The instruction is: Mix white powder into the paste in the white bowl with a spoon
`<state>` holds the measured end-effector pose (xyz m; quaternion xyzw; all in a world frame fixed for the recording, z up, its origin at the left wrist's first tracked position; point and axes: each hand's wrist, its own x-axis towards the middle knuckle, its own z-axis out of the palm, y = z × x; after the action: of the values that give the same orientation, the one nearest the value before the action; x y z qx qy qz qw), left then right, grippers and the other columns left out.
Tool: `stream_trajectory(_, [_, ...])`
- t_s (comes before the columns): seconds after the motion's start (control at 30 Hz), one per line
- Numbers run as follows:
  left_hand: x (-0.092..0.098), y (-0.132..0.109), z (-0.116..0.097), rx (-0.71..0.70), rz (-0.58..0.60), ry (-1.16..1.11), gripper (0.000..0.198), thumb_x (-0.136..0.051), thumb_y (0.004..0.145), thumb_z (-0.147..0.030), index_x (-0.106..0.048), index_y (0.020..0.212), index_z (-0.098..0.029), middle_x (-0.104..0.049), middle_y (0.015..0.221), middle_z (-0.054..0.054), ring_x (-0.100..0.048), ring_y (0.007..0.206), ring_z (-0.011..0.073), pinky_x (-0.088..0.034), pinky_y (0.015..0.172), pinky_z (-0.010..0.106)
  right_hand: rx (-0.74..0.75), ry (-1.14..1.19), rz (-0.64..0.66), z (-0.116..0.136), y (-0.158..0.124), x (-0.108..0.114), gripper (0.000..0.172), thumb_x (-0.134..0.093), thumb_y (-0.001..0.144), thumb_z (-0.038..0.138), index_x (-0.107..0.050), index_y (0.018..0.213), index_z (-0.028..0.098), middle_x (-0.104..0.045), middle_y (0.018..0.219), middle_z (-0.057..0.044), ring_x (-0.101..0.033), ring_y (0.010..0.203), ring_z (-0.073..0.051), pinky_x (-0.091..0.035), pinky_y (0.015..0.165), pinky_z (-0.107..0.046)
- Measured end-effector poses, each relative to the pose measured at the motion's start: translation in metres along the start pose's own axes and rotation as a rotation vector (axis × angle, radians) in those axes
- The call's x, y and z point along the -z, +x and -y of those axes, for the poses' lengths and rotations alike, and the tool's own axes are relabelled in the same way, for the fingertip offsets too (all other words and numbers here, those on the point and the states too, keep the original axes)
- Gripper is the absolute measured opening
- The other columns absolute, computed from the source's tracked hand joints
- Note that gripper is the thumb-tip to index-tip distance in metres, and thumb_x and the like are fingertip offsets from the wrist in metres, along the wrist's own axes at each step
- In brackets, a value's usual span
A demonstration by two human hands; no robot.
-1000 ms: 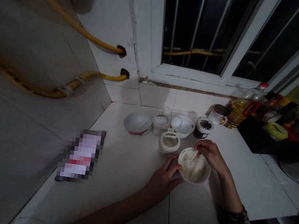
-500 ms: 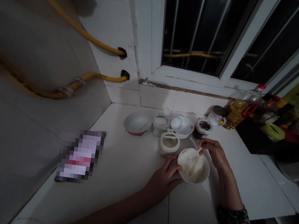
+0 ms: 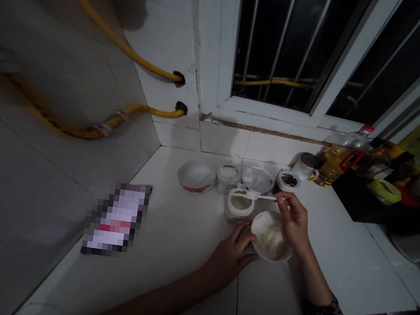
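Note:
My left hand [image 3: 233, 249] grips the near left side of a white bowl [image 3: 289, 253], thumb and fingers on its wall and rim. A pale, whitish substance covers the inside of the bowl. Between the thumb and fingers of my right hand [image 3: 294, 222] is the handle of a small white spoon [image 3: 266, 197]. The spoon lies level, pointing left, with its head above the mouth of a square, white-rimmed jar [image 3: 239, 215]. Whether anything is in the spoon is too small to tell. My right hand hides part of the bowl's right rim.
Behind the jar stand an empty-looking bowl [image 3: 196, 176], a clear jar [image 3: 226, 183], another bowl [image 3: 265, 178] and a dark-filled jar [image 3: 288, 180]. A mug [image 3: 305, 166] and an oil bottle [image 3: 329, 166] are at the back right. A blurred-out packet [image 3: 117, 220] lies left.
My right hand has lifted the spoon out of the bowl and swung its head left, over the square jar. My left hand keeps its grip on the bowl. The view has shifted slightly.

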<state>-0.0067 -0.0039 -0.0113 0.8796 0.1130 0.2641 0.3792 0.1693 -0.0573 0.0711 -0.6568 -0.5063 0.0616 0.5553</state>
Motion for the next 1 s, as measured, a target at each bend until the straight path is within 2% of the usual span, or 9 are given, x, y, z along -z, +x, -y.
stream_trajectory(0.1, [-0.001, 0.000, 0.000, -0.005, -0.009, 0.002, 0.024, -0.059, 0.085, -0.019, -0.047, 0.106, -0.023, -0.039, 0.132, 0.011, -0.054, 0.111, 0.0245, -0.052, 0.088, 0.038, 0.368, -0.242, 0.197, 0.004, -0.004, -0.005, 0.018, -0.047, 0.087, 0.017, -0.063, 0.090, 0.023, -0.070, 0.087, -0.003, -0.060, 0.086, -0.019, -0.035, 0.095, -0.042])
stream_trajectory(0.17, [0.000, 0.000, 0.000, 0.000, -0.016, 0.004, 0.024, -0.059, 0.085, -0.019, -0.048, 0.106, -0.023, -0.040, 0.132, 0.011, -0.056, 0.110, 0.0238, -0.052, 0.087, 0.037, 0.460, -0.296, 0.248, 0.004, -0.004, -0.003, 0.021, -0.045, 0.087, 0.012, -0.062, 0.093, 0.023, -0.070, 0.087, -0.002, -0.060, 0.084, -0.019, -0.032, 0.099, -0.044])
stream_trajectory(0.2, [0.000, 0.000, -0.001, 0.003, -0.017, 0.005, 0.023, -0.059, 0.085, -0.019, -0.048, 0.105, -0.023, -0.041, 0.132, 0.011, -0.056, 0.109, 0.0234, -0.053, 0.086, 0.037, 0.453, -0.291, 0.211, 0.003, -0.004, 0.001, 0.021, -0.045, 0.087, 0.012, -0.062, 0.093, 0.023, -0.070, 0.086, -0.002, -0.060, 0.083, -0.019, -0.032, 0.099, -0.044])
stream_trajectory(0.33, [0.001, 0.000, -0.001, 0.004, -0.019, -0.005, 0.022, -0.059, 0.084, -0.020, -0.050, 0.104, -0.022, -0.041, 0.133, 0.011, -0.055, 0.112, 0.0243, -0.052, 0.087, 0.037, 0.285, -0.220, -0.023, 0.001, -0.001, 0.023, 0.014, -0.048, 0.086, 0.018, -0.060, 0.081, 0.024, -0.065, 0.066, -0.001, -0.058, 0.081, -0.021, -0.038, 0.093, -0.041])
stream_trajectory(0.4, [0.001, 0.000, 0.000, 0.004, -0.020, -0.010, 0.022, -0.059, 0.084, -0.019, -0.050, 0.104, -0.022, -0.041, 0.133, 0.011, -0.053, 0.116, 0.0250, -0.052, 0.088, 0.037, 0.240, -0.238, 0.051, 0.000, 0.001, 0.033, 0.017, -0.048, 0.084, 0.017, -0.059, 0.074, 0.024, -0.062, 0.060, 0.000, -0.057, 0.078, -0.021, -0.040, 0.089, -0.040])
stream_trajectory(0.5, [0.001, -0.001, 0.001, 0.006, -0.017, -0.014, 0.023, -0.059, 0.085, -0.019, -0.049, 0.105, -0.022, -0.040, 0.133, 0.012, -0.051, 0.118, 0.0257, -0.051, 0.089, 0.037, 0.241, -0.352, 0.283, -0.002, 0.004, 0.038, 0.018, -0.046, 0.079, 0.012, -0.059, 0.071, 0.022, -0.064, 0.063, -0.001, -0.056, 0.073, -0.020, -0.038, 0.089, -0.040])
stream_trajectory(0.7, [0.000, -0.001, 0.000, 0.013, 0.012, -0.022, 0.026, -0.060, 0.084, -0.016, -0.047, 0.106, -0.023, -0.037, 0.133, 0.011, -0.049, 0.119, 0.0254, -0.050, 0.092, 0.039, 0.193, -0.427, 0.574, 0.003, 0.000, 0.023, 0.021, -0.045, 0.076, 0.009, -0.062, 0.071, 0.020, -0.065, 0.069, -0.003, -0.056, 0.080, -0.020, -0.038, 0.085, -0.037])
stream_trajectory(0.8, [0.000, 0.000, 0.000, 0.014, 0.014, -0.014, 0.025, -0.061, 0.084, -0.016, -0.047, 0.104, -0.022, -0.038, 0.132, 0.011, -0.048, 0.119, 0.0255, -0.050, 0.093, 0.040, 0.045, -0.351, 0.594, 0.003, -0.001, 0.019, 0.022, -0.044, 0.074, 0.009, -0.062, 0.068, 0.020, -0.063, 0.065, -0.003, -0.055, 0.081, -0.020, -0.040, 0.076, -0.032])
stream_trajectory(1.0, [0.000, -0.001, 0.001, 0.000, -0.009, -0.018, 0.023, -0.059, 0.085, -0.020, -0.049, 0.105, -0.022, -0.040, 0.132, 0.011, -0.053, 0.114, 0.0244, -0.052, 0.088, 0.038, -0.219, -0.093, 0.502, -0.005, 0.005, 0.027, 0.015, -0.046, 0.068, 0.015, -0.060, 0.064, 0.019, -0.055, 0.052, 0.002, -0.054, 0.059, -0.015, -0.041, 0.064, -0.027])
